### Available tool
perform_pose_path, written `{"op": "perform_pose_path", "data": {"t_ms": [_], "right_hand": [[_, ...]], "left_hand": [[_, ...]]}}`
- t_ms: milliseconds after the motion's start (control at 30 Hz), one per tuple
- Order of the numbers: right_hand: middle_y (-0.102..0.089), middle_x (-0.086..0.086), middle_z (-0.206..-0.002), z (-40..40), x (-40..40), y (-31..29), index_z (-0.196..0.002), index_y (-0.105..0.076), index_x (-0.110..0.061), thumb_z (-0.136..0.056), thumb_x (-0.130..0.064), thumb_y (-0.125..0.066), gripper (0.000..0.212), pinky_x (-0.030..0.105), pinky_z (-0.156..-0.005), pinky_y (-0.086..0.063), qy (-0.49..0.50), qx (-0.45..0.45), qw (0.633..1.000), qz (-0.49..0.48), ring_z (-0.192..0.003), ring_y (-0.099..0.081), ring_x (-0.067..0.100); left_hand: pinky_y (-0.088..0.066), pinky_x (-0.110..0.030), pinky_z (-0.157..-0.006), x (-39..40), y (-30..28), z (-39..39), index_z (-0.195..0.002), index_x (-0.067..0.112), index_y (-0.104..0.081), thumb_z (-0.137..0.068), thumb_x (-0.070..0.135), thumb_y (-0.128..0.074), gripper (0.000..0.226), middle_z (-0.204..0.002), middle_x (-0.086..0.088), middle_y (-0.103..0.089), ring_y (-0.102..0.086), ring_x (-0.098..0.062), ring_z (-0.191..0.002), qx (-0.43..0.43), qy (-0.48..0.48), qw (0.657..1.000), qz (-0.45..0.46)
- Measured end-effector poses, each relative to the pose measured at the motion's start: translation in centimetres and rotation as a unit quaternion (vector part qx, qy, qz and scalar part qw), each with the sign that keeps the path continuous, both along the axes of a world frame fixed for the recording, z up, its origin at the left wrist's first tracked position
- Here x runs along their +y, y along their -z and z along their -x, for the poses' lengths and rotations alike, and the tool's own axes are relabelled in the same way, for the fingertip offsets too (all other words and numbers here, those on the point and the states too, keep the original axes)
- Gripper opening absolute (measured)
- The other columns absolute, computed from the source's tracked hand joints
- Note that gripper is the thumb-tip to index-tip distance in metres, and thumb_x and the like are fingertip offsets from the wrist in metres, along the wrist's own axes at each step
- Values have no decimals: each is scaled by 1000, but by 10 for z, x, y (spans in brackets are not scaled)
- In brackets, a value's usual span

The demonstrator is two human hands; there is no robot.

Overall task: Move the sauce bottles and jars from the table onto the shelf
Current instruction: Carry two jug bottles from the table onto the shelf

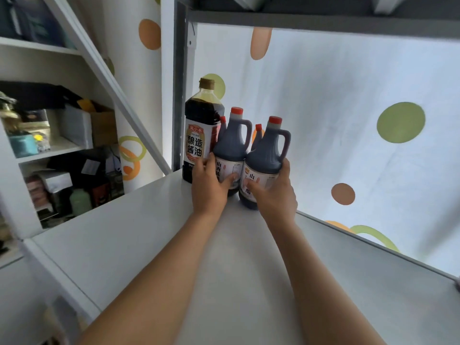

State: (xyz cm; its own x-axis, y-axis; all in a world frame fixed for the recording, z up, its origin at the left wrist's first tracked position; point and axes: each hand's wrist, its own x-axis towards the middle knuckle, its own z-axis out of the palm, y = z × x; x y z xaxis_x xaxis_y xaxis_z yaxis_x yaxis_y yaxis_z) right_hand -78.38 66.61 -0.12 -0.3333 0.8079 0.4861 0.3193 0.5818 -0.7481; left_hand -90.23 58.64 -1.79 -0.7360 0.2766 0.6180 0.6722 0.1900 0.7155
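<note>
Two grips | left hand (210, 185) clasps vinegar jug (230, 148) | right hand (275, 192) clasps second jug (265, 160) | tall bottle (199, 135) reads 酿造酱油

Both bare arms reached forward, nearly parallel. The left hand (210, 186) and the right hand (275, 192) were each curled, thumbs pointing inward, fingers wrapped around a grip.

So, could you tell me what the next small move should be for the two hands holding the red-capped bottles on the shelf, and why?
Probably let go: the left hand and right hand each hold a red-capped bottle that already seems to stand upright on the shelf beside the tall soy sauce bottle.
</note>
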Motion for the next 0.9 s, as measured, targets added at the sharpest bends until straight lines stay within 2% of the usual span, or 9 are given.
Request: {"op": "perform_pose_path", "data": {"t_ms": [133, 233, 300, 367, 433, 533, 667, 800, 900], "right_hand": [[-58, -8, -134, 2, -1, 8, -145, -14, -39, -72, -55, -70, 94, 41, -78, -46, 23, -23, 999, -14, -111, -63, 28], [-51, -1, -141, -2, -3, 17, -149, -8, -34, -74, -57, -72, 101, 37, -77, -42, 6, -38, 999, -15, -119, -58, 29], [-40, 6, -148, -9, -4, 18, -153, -4, -26, -73, -55, -77, 112, 38, -89, -44, -23, -51, 998, 18, -130, -47, 28], [-31, 11, -154, -20, -7, 16, -155, -3, -16, -70, -57, -79, 121, 40, -105, -38, -8, -62, 997, 44, -140, -35, 26], [-32, 14, -153, -32, -17, 15, -153, -8, -8, -73, -55, -78, 117, 39, -108, -36, 35, -112, 993, 17, -140, -33, 28], [-43, 19, -141, -50, -43, 18, -147, -23, -1, -84, -43, -71, 89, 41, -101, -40, 89, -210, 973, -33, -130, -43, 35], [-51, 18, -133, -73, -91, 21, -130, -46, -4, -92, -32, -59, 49, 41, -96, -42, 116, -265, 956, -54, -123, -49, 35], [-49, 13, -140, -93, -139, 22, -136, -48, -6, -93, -29, -57, 49, 39, -103, -39, 85, -283, 952, -82, -128, -46, 32], [-41, 10, -149, -105, -175, 23, -141, -44, -9, -92, -30, -58, 55, 39, -110, -34, 61, -266, 956, -109, -135, -40, 29]], "left_hand": [[-49, -32, -96, -4, 0, -2, -128, 11, -46, -79, 34, -78, 62, -129, -8, -55, -53, -24, -119, -25, 35, 999, -21], [-53, -38, -74, -10, 0, -9, -102, 11, -52, -82, 28, -75, 35, -102, -8, -61, -58, -25, -94, 23, 18, 999, 45], [-49, -39, -71, -17, -1, -18, -98, 10, -56, -85, 24, -70, 24, -99, -9, -62, -56, -28, -95, 60, 17, 992, 109], [-46, -40, -79, -32, 1, -25, -105, 8, -58, -89, 21, -62, 21, -106, -12, -63, -53, -31, -103, 66, 11, 980, 189], [-43, -40, -87, -56, 6, -31, -110, 7, -57, -92, 22, -54, 24, -113, -14, -61, -50, -32, -110, 48, -2, 966, 255], [-37, -40, -100, -94, 11, -39, -120, 6, -55, -95, 32, -45, 37, -126, -14, -56, -46, -31, -120, 47, 6, 933, 356], [-21, -46, -113, -134, 13, -52, -135, 12, -46, -99, 38, -31, 47, -145, -9, -43, -35, -27, -134, 83, 75, 895, 433], [-13, -44, -118, -174, 18, -65, -146, 13, -34, -100, 43, -24, 56, -156, -9, -27, -19, -27, -144, 85, 139, 879, 449], [-3, -46, -119, -205, 19, -78, -152, 13, -22, -98, 52, -20, 66, -161, -8, -16, -4, -28, -149, 70, 108, 879, 459]]}}
